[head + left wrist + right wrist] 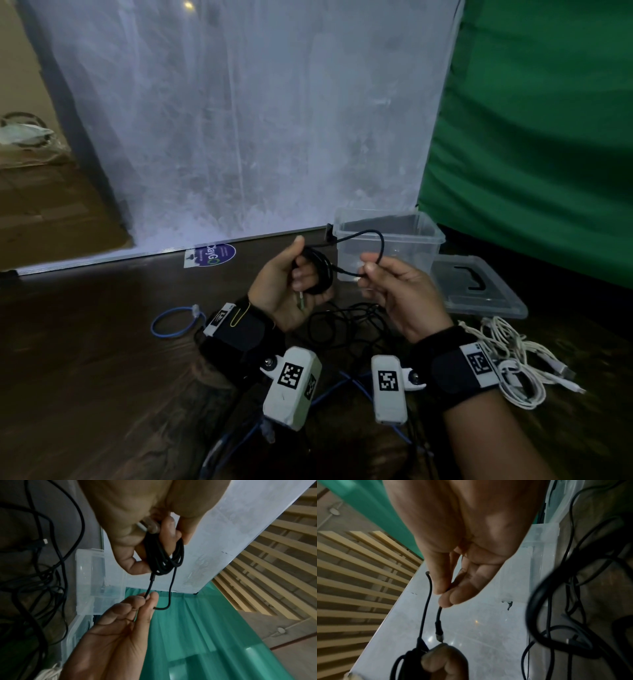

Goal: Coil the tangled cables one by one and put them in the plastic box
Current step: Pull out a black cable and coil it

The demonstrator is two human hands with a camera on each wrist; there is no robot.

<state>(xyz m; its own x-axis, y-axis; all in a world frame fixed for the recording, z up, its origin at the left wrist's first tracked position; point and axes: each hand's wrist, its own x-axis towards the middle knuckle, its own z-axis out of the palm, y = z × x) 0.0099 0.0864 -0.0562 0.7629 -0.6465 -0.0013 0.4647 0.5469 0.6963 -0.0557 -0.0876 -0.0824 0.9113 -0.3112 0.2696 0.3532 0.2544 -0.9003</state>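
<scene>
My left hand (291,281) grips a small coil of black cable (320,270), wound in several loops around its fingers (169,534). A free loop of the same cable (375,240) arcs to my right hand (380,277), which pinches the cable's end between thumb and fingertips (443,593). Both hands hover above the dark floor, in front of the clear plastic box (421,229), which stands open. A tangle of black cables (346,322) lies on the floor under the hands.
The box lid (479,291) lies flat to the right of the box. White cables (513,359) sit at the right, a coiled blue cable (174,322) at the left, more blue cable (356,383) near my wrists. White netting and a green cloth (548,137) stand behind.
</scene>
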